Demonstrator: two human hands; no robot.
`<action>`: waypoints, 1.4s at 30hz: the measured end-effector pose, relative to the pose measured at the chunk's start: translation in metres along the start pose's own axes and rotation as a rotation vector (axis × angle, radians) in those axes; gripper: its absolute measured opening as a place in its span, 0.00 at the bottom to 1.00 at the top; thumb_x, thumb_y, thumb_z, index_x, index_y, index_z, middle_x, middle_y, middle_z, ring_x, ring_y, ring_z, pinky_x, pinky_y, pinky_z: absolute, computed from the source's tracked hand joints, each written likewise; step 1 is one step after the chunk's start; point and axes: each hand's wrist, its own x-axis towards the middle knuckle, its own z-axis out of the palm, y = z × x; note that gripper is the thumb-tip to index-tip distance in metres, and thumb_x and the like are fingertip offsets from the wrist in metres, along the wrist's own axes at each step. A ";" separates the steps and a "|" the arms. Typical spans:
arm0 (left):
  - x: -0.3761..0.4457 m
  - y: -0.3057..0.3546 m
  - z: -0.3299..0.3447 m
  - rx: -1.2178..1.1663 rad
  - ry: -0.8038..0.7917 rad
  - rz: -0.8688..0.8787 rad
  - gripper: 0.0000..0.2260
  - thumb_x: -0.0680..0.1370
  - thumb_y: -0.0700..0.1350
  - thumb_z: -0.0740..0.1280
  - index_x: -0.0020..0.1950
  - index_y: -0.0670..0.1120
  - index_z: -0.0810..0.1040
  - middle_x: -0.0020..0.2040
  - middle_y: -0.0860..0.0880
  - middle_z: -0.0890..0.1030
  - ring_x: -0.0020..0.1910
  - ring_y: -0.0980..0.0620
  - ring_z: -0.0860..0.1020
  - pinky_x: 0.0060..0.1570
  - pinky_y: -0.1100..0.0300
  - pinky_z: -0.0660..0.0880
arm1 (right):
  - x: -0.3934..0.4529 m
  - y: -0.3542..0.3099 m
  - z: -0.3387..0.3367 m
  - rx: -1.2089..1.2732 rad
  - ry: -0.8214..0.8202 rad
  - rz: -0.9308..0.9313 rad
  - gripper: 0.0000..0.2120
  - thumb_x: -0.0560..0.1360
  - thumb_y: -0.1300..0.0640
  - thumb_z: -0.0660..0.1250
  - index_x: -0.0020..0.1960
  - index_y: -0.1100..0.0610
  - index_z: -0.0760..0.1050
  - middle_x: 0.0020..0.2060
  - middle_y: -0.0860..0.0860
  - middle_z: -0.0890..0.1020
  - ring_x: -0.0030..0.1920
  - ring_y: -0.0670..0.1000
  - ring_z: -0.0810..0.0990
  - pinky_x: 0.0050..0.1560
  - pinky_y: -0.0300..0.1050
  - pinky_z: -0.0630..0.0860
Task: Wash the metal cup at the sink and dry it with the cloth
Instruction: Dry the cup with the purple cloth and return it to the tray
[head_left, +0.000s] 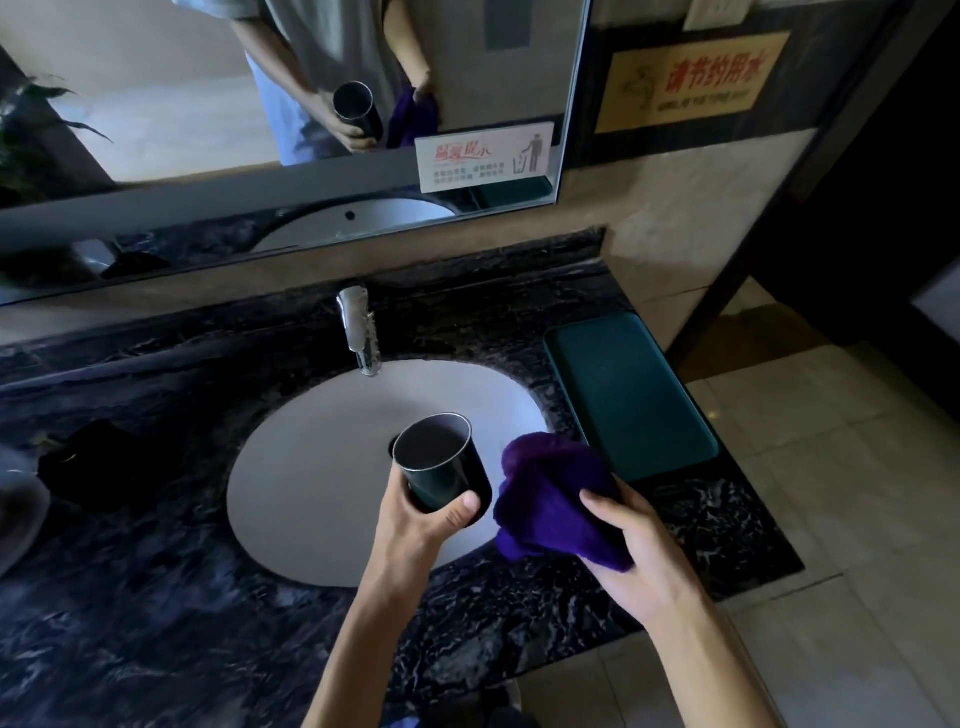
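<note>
The dark metal cup (441, 465) is held tilted over the white oval sink (311, 467), its open mouth facing up and away. My left hand (421, 519) grips its lower part, thumb across the front. Just right of the cup, my right hand (639, 551) grips a bunched purple cloth (550, 499) above the sink's right rim. Cup and cloth are close together but apart. No water runs from the chrome faucet (358, 330) behind the basin.
The dark marble counter (156, 623) surrounds the sink. A green tray (628, 395) lies at its right end, and a dark object (98, 462) sits to the left. A mirror (260, 104) hangs above, and tiled floor (857, 519) lies to the right.
</note>
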 end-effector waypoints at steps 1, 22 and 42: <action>-0.001 -0.001 0.000 0.004 -0.002 -0.003 0.34 0.62 0.65 0.84 0.65 0.62 0.79 0.61 0.52 0.86 0.60 0.53 0.84 0.55 0.62 0.80 | -0.002 0.003 -0.005 -0.006 0.028 0.008 0.19 0.74 0.65 0.70 0.64 0.60 0.81 0.58 0.61 0.85 0.55 0.57 0.86 0.49 0.49 0.84; -0.014 -0.013 0.011 0.031 -0.079 -0.063 0.32 0.66 0.64 0.82 0.68 0.62 0.77 0.63 0.53 0.85 0.63 0.53 0.83 0.57 0.61 0.82 | -0.047 -0.023 -0.035 -1.055 0.408 -0.322 0.05 0.78 0.62 0.72 0.46 0.58 0.76 0.40 0.54 0.84 0.40 0.49 0.81 0.40 0.35 0.74; -0.022 -0.022 0.000 0.010 -0.018 -0.109 0.34 0.66 0.65 0.82 0.69 0.59 0.77 0.60 0.51 0.86 0.61 0.51 0.84 0.55 0.56 0.82 | -0.001 0.083 -0.041 -1.742 0.052 -0.161 0.30 0.81 0.37 0.58 0.76 0.54 0.70 0.79 0.53 0.67 0.80 0.56 0.62 0.76 0.53 0.62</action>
